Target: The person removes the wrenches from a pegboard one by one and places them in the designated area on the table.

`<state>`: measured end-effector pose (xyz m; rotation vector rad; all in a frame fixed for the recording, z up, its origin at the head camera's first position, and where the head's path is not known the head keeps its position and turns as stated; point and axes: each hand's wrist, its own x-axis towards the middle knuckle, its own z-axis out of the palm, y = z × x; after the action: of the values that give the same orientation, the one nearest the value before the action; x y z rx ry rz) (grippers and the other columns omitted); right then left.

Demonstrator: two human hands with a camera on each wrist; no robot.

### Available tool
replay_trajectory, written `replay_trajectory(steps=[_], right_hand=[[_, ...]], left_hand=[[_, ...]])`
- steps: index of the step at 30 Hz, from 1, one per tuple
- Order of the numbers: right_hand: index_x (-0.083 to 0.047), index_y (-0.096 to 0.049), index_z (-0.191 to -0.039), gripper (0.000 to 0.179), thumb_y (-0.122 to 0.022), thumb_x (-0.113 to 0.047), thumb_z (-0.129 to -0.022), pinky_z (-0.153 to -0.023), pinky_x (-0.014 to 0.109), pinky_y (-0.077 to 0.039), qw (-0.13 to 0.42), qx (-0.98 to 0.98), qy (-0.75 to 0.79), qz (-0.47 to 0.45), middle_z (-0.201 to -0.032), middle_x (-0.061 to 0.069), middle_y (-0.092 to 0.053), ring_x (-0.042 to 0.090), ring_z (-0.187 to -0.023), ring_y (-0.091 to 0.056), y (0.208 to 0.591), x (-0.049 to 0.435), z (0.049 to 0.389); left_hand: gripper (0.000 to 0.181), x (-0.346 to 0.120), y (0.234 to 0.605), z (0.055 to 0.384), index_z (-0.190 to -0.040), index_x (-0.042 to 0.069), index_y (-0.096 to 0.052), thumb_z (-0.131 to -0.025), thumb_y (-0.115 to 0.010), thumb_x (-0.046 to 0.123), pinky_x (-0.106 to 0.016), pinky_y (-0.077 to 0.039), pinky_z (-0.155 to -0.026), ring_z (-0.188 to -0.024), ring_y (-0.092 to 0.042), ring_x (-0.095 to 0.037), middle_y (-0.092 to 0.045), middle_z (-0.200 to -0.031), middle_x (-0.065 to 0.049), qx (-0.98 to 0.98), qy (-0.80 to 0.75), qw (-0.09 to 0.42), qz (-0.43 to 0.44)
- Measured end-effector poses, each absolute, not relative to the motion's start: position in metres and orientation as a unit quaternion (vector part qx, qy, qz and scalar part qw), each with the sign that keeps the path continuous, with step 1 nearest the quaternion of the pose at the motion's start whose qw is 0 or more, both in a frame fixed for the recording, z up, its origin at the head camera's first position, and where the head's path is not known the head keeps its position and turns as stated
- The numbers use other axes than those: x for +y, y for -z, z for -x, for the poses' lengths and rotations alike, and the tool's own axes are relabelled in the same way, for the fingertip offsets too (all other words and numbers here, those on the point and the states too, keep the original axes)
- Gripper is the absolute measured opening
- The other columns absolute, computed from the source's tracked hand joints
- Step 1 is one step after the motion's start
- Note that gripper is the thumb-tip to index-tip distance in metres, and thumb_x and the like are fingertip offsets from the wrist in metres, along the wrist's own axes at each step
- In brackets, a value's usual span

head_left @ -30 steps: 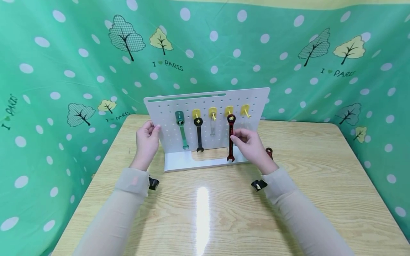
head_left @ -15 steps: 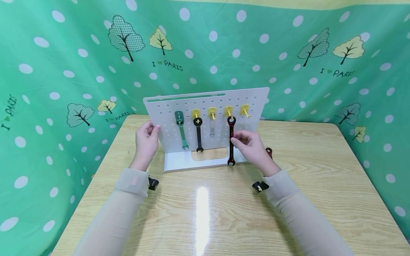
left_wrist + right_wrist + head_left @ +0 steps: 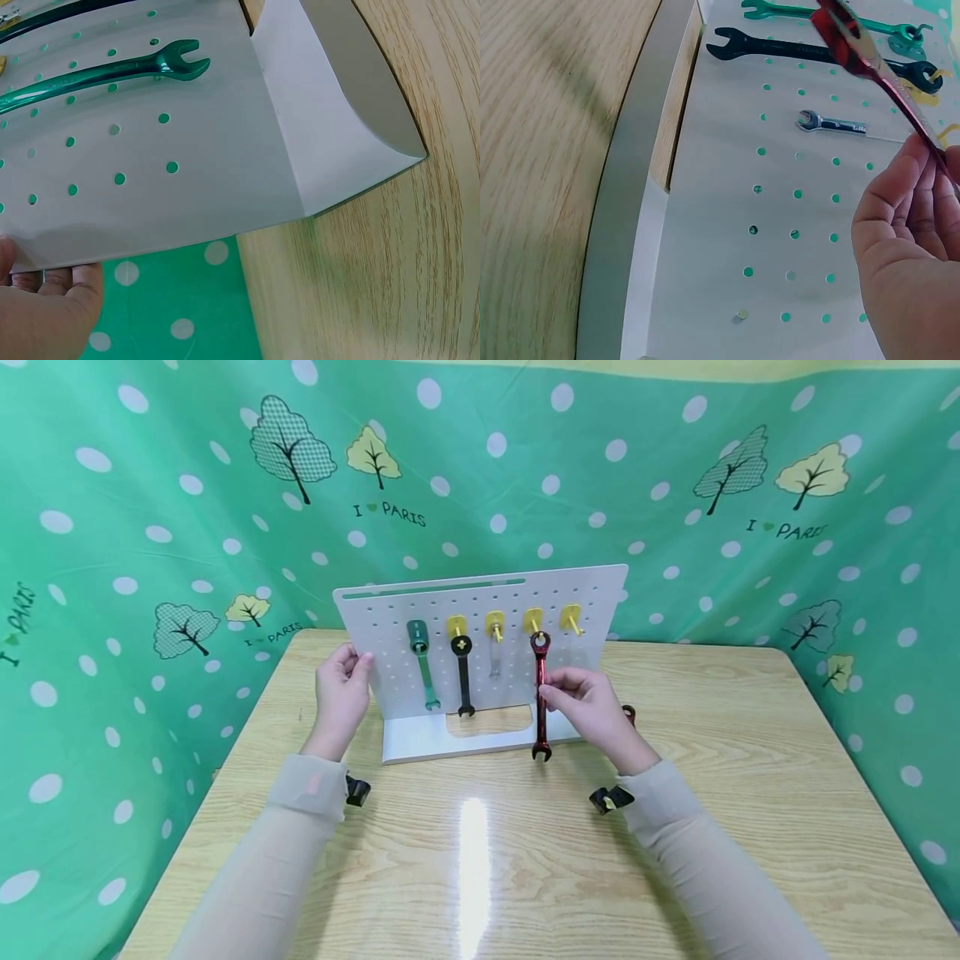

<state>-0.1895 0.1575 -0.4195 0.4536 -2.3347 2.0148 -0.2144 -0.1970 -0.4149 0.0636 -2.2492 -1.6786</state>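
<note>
My right hand (image 3: 588, 706) pinches a red combination wrench (image 3: 541, 727) by its shank, in front of the white pegboard (image 3: 393, 672). The wrench's ring end overlaps a yellow hook (image 3: 533, 618) in the head view, and its open end points down, tilted out from the board. In the right wrist view, thumb and fingertips close on the red wrench (image 3: 889, 79). My left hand (image 3: 341, 689) grips the board's left edge; in the left wrist view, the left hand (image 3: 45, 315) has its thumb in front and fingers behind.
On the board hang a green wrench (image 3: 426, 677), a black wrench (image 3: 464, 681) and a small silver wrench (image 3: 495, 662). A bare yellow hook (image 3: 573, 620) is at the right. Another red tool (image 3: 629, 714) lies on the wooden table (image 3: 712, 735), partly behind my right wrist.
The red wrench's open end has swung down and out toward me, and its ring end has dropped slightly. My left hand keeps its hold on the board.
</note>
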Motion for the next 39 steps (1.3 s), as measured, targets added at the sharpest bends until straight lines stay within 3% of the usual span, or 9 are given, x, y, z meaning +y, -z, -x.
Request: replay_trajectory(steps=[13, 24, 30, 39], right_hand=[[0.008, -0.071, -0.103, 0.015, -0.069, -0.006, -0.098, -0.074, 0.031, -0.056, -0.009, -0.745, -0.651, -0.143, -0.091, 0.017, -0.072, 0.021, -0.076, -0.066, 0.4169, 0.1583, 0.1885], [0.009, -0.070, -0.106, 0.018, -0.068, -0.007, -0.099, -0.076, 0.033, -0.057, -0.015, -0.745, -0.654, -0.131, -0.093, 0.016, -0.073, 0.022, -0.078, -0.067, 0.4142, 0.1586, 0.1889], [0.011, -0.069, -0.108, 0.021, -0.068, -0.009, -0.099, -0.077, 0.032, -0.057, -0.015, -0.749, -0.649, -0.132, -0.094, 0.016, -0.073, 0.023, -0.080, -0.067, 0.4142, 0.1589, 0.1895], [0.009, -0.070, -0.106, 0.019, -0.068, -0.009, -0.099, -0.077, 0.031, -0.056, -0.007, -0.755, -0.641, -0.139, -0.093, 0.014, -0.073, 0.023, -0.080, -0.066, 0.4129, 0.1601, 0.1903]], left_hand=[[0.027, -0.1989, 0.4161, 0.2161, -0.125, -0.005, -0.062, -0.108, -0.052, 0.013, -0.034, -0.054, -0.088, -0.102, -0.065, -0.023, -0.069, -0.117, -0.020, -0.789, 0.594, 0.159, -0.019], [0.027, -0.1993, 0.4164, 0.2151, -0.124, -0.005, -0.063, -0.108, -0.052, 0.014, -0.036, -0.053, -0.084, -0.097, -0.064, -0.021, -0.069, -0.115, -0.020, -0.788, 0.594, 0.162, -0.021], [0.026, -0.1992, 0.4165, 0.2155, -0.124, -0.005, -0.063, -0.108, -0.052, 0.012, -0.040, -0.054, -0.088, -0.098, -0.064, -0.022, -0.069, -0.115, -0.020, -0.785, 0.597, 0.161, -0.027], [0.024, -0.1988, 0.4162, 0.2156, -0.122, -0.006, -0.063, -0.107, -0.052, 0.010, -0.034, -0.054, -0.083, -0.097, -0.064, -0.021, -0.070, -0.114, -0.021, -0.788, 0.592, 0.168, -0.021]])
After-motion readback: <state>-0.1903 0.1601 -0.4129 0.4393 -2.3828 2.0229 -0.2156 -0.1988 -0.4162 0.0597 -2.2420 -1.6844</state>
